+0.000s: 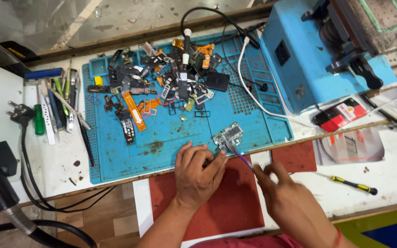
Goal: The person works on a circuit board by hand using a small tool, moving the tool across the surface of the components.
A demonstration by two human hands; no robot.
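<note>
Low in the frame, my right hand (285, 195) pinches a purple tool (243, 160) against the circuit board (228, 135); my left hand (197, 171), fingers curled, steadies it on the blue mat (171, 138).

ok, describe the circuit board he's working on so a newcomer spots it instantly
Find the blue work mat in the middle of the bench. At its near edge, just past the left hand, sits a small green circuit board. Unlike the parts pile farther back, it lies alone, with a thin tool from the right hand touching it.
</note>
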